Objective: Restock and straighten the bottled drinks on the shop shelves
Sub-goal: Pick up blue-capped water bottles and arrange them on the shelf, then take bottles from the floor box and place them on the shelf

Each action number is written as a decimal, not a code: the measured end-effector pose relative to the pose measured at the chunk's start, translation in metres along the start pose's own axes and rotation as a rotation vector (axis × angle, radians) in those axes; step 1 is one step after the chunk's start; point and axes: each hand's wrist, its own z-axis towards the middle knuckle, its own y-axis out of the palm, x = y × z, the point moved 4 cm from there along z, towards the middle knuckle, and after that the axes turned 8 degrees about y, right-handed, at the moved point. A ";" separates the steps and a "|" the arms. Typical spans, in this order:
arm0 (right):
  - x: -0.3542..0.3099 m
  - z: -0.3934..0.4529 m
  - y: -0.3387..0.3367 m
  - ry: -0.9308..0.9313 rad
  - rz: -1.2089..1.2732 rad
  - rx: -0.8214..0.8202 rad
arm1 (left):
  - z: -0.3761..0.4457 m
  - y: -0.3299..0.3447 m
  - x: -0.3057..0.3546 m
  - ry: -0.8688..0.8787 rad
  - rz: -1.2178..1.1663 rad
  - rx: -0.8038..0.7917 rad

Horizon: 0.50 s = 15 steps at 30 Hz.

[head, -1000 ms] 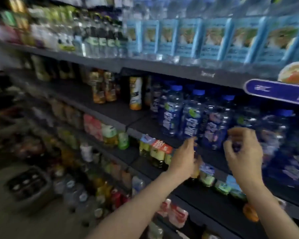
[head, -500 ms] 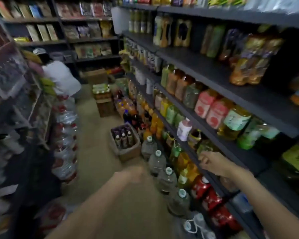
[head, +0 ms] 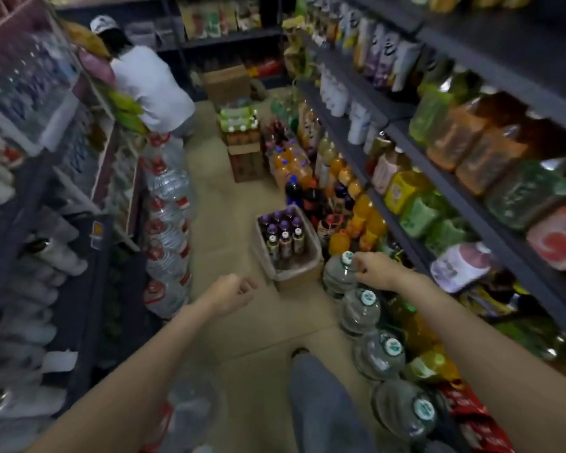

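An open cardboard box [head: 296, 278] stands on the aisle floor ahead, holding several small dark bottles [head: 285, 235] with purple and white caps. The drink shelves [head: 455, 204] run along the right, full of orange, green and pink bottles. My left hand [head: 234, 292] hangs in the air short of the box, fingers loosely curled, holding nothing. My right hand [head: 374, 269] is stretched forward at the box's right, fingers loosely curled, just beside the cap of a large water jug [head: 339, 277]. I cannot tell whether it touches the jug.
A row of large water jugs [head: 378, 354] lines the floor under the right shelves. Stacked red-capped jugs [head: 167, 223] stand on the left. Cartons of drinks [head: 244, 158] sit further down the aisle. A person in a white shirt [head: 147, 83] bends at the far left. My leg [head: 321, 400] is below.
The view has swung left from the blue water bottles on the shelf and down to the aisle floor. Both hands left the shelf and now reach forward toward the box, which looks nearer.
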 end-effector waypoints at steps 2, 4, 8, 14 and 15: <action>-0.017 0.051 -0.012 -0.010 0.021 -0.017 | 0.033 -0.025 -0.017 -0.020 0.042 -0.010; -0.035 0.100 -0.021 -0.020 0.038 -0.048 | 0.064 -0.053 -0.033 -0.047 0.064 -0.013; -0.073 0.186 -0.024 -0.009 0.041 -0.099 | 0.120 -0.099 -0.067 -0.079 0.046 -0.022; -0.103 0.317 -0.014 0.011 0.164 -0.046 | 0.247 -0.124 -0.160 -0.181 0.047 -0.174; -0.101 0.337 -0.010 0.054 0.181 -0.042 | 0.272 -0.126 -0.172 -0.195 0.056 -0.213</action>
